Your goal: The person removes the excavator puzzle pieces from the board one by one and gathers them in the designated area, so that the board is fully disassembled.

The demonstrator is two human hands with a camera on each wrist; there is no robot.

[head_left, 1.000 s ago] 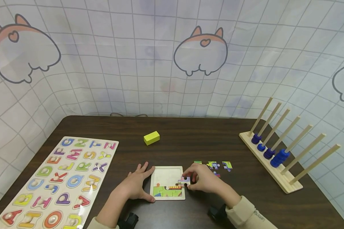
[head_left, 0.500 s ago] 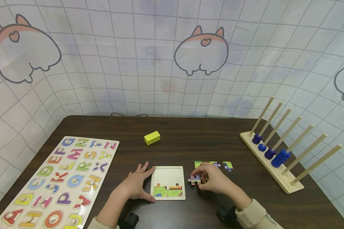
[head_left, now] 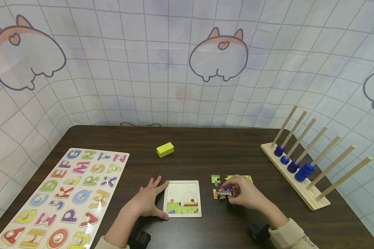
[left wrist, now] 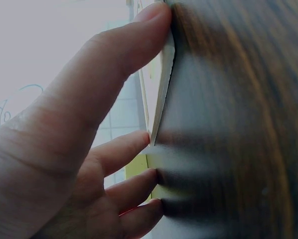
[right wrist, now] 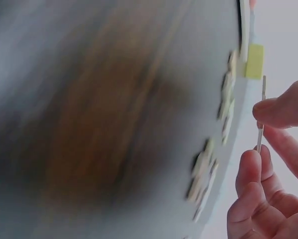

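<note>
One wide-spread left hand (head_left: 148, 201) touches the left edge of a square, partly filled wooden jigsaw tray (head_left: 182, 191); right hand (head_left: 245, 193) pinches a flat multicoloured jigsaw piece (head_left: 225, 192) above the dark wood-grain tabletop (head_left: 193, 155), near several loose pieces (head_left: 215, 178).

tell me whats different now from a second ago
The right hand moved right, from the right edge of the puzzle tray to over the loose pieces, carrying a pinched puzzle piece along; nothing was let go. The left hand stayed at the tray's left edge. The tray, yellow block, letter board and peg stand stayed put.
</note>
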